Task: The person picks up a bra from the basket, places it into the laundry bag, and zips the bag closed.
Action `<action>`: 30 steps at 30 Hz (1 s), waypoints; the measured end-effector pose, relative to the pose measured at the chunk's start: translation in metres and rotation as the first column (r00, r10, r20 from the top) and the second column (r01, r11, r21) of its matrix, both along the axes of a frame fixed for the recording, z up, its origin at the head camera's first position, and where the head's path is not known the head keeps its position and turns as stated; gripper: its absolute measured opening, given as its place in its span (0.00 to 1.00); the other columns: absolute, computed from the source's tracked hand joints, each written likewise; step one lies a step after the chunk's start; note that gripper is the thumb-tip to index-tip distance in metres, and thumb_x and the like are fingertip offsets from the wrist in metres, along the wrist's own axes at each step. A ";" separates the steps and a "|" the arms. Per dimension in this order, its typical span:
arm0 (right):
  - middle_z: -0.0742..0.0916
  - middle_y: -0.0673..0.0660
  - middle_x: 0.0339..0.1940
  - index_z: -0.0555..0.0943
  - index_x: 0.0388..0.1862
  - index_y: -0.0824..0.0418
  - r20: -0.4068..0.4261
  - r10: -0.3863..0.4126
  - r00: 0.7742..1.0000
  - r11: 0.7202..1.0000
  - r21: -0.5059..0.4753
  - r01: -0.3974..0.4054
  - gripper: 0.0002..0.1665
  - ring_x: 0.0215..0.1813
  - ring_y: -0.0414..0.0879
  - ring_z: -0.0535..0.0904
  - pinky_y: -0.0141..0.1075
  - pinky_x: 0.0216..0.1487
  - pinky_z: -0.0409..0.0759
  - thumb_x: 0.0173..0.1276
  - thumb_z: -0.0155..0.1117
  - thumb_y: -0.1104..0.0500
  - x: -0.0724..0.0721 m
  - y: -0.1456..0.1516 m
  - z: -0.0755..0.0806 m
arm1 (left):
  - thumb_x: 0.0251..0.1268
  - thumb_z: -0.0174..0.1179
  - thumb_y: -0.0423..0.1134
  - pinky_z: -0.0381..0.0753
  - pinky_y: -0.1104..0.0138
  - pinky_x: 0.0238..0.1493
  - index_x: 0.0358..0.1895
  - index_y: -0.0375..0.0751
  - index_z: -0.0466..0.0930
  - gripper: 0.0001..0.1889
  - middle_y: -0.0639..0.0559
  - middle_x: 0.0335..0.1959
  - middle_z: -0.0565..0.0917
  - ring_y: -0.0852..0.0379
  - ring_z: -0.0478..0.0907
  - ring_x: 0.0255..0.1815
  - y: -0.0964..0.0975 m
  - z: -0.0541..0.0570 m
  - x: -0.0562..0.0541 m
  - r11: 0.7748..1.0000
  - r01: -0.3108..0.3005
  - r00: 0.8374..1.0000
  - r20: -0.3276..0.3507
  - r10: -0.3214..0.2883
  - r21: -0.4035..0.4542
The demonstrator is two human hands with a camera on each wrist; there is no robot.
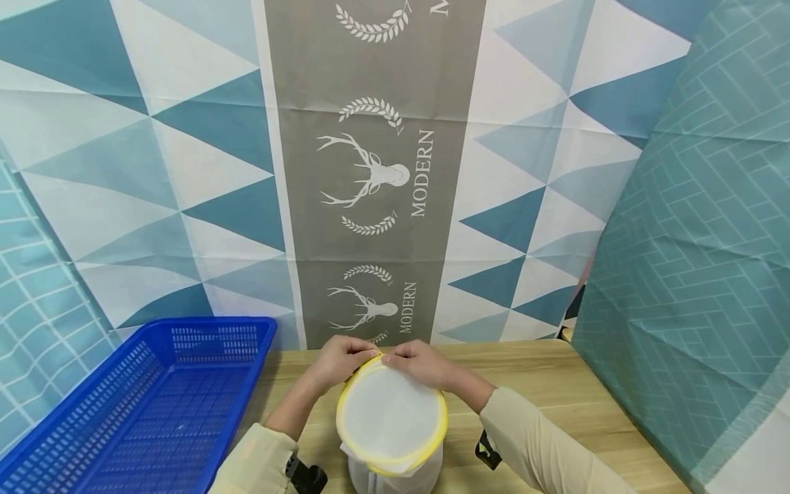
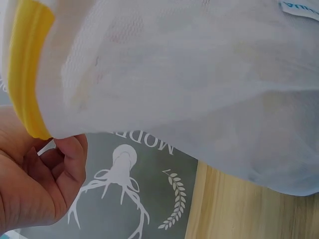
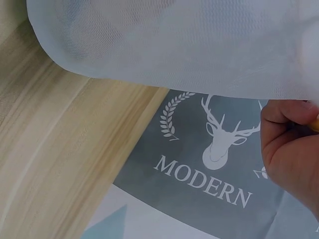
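Note:
A round white mesh laundry bag (image 1: 391,412) with a yellow trimmed rim stands on the table in the head view. Its flat circular top faces up, and the pale mesh side (image 2: 199,74) fills much of the left wrist view. At the far edge of the rim my left hand (image 1: 338,360) pinches the yellow trim (image 2: 25,69) between thumb and fingers. Close beside it, my right hand (image 1: 422,362) pinches the same rim, thumb on top. In the right wrist view, the right hand (image 3: 294,144) has its fingers curled at a bit of yellow, partly cut off by the frame.
A blue plastic basket (image 1: 249,391) with perforated sides stands to the left. The wooden table (image 1: 524,370) ends at a wall hung with patterned cloth (image 1: 370,240). A green cloth (image 1: 697,261) hangs along the right side.

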State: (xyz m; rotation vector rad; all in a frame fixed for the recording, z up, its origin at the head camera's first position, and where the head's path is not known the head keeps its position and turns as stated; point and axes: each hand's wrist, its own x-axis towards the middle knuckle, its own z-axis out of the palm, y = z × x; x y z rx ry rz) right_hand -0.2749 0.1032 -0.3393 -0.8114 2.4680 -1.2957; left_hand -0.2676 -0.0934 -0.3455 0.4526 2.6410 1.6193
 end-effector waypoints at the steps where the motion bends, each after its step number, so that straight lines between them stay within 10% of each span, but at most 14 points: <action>1: 0.85 0.56 0.30 0.84 0.41 0.63 -0.005 -0.003 1.000 1.000 0.004 0.003 0.19 0.23 0.39 0.78 0.32 0.25 0.78 0.73 0.51 0.51 0.000 0.000 -0.001 | 0.65 0.58 0.36 0.73 0.70 0.19 0.41 0.37 0.86 0.09 0.51 0.23 0.82 0.62 0.70 0.16 -0.001 -0.001 0.000 1.000 -0.003 1.000 0.002 0.003 -0.001; 30: 0.86 0.57 0.28 0.82 0.46 0.67 0.096 -0.073 0.993 0.994 -0.077 0.080 0.22 0.21 0.38 0.79 0.35 0.25 0.81 0.72 0.51 0.51 0.001 0.008 -0.004 | 0.66 0.56 0.39 0.77 0.69 0.19 0.44 0.38 0.84 0.11 0.51 0.22 0.81 0.60 0.75 0.18 -0.008 -0.004 0.006 0.997 -0.055 0.989 0.138 0.048 0.045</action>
